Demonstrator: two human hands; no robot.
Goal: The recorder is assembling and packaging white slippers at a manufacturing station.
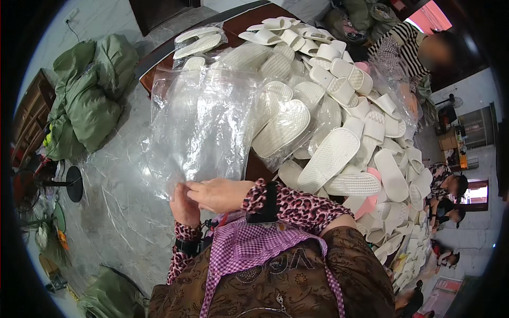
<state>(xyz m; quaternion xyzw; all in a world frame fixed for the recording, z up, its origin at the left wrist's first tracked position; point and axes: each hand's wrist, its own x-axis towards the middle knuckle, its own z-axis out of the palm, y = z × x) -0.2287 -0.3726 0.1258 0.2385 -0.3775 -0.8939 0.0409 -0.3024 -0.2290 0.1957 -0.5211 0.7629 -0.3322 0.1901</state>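
My left hand (185,208) and my right hand (220,194) meet at the near edge of a clear plastic bag (204,127). Both have their fingers closed at that edge, the right fingertips overlapping the left ones. The bag looks flat and see-through, spread over the table's left end; whether it is one layer or several I cannot tell. Right beside it lie white slippers in clear wrapping (281,127). A loose white slipper (328,159), sole textured, rests closer to my right forearm.
A big heap of white slippers (392,175) covers the table, with some pink ones (369,196) among them. Across it a person in a striped top (405,50) stands. Green sacks (87,100) sit on the floor at left, near a standing fan (74,184). More people are at far right.
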